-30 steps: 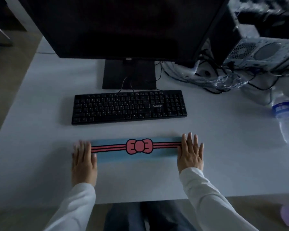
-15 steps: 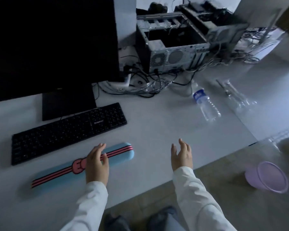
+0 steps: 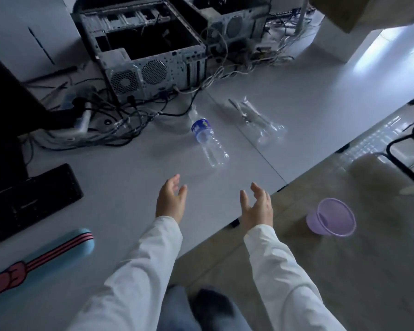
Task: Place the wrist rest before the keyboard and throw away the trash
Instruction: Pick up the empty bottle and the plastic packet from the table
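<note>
The blue wrist rest [image 3: 41,263] with pink stripes and a bow lies on the white desk [image 3: 129,187], just in front of the black keyboard [image 3: 26,204] at the far left. An empty clear plastic bottle [image 3: 208,143] with a blue label lies on its side ahead of my hands. A clear plastic wrapper [image 3: 258,123] lies further right. My left hand [image 3: 171,200] and my right hand [image 3: 257,206] hover open over the desk, fingers spread, holding nothing, a little short of the bottle.
A purple bin [image 3: 331,220] stands on the floor to the right of the desk edge. Open computer cases [image 3: 144,53] and tangled cables [image 3: 101,125] fill the back of the desk. The dark monitor [image 3: 7,111] is at the left. A black chair frame [image 3: 406,149] stands far right.
Both hands have left the wrist rest and moved right and forward toward the bottle. The view has swung right, so the keyboard and wrist rest slid to the left edge.
</note>
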The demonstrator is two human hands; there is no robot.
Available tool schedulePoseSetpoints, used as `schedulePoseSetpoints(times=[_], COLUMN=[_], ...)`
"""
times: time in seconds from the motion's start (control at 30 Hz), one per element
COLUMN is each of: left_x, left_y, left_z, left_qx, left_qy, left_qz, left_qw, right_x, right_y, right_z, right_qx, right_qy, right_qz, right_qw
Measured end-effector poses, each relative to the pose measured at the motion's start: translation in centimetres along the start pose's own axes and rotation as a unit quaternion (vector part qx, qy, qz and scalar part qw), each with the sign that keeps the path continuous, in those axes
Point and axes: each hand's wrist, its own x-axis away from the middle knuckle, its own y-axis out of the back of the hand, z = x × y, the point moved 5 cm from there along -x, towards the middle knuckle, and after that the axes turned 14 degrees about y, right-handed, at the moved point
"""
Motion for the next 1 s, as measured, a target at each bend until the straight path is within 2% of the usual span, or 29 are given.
schedulePoseSetpoints(times=[0.23,0.63,0.8,1.0], left_x=[-2.8,-11.3,-12.7,-14.1], left_y=[-4.9,-9.5,-10.9,-12.0], left_z=[-4.8,-9.2,-9.6,-10.0], left_qx=[0.018,-0.016,0.015,0.030], left_qy=[0.041,0.125,0.166,0.205], left_qz=[0.000,-0.028,-0.045,-0.098], left_qw=[0.999,0.992,0.985,0.973], right_x=[-5.6,-18.1,-22.2,-29.0], right_y=[2.4,3.3,2.6,1.2], right_z=[-1.6,-3.0,-4.0,-4.6], right_qx=[0.004,0.124,0.164,0.196], right_qy=[-0.004,-0.038,-0.041,-0.006], right_qz=[-0.016,-0.005,0.014,0.061], right_qw=[1.000,0.992,0.986,0.979])
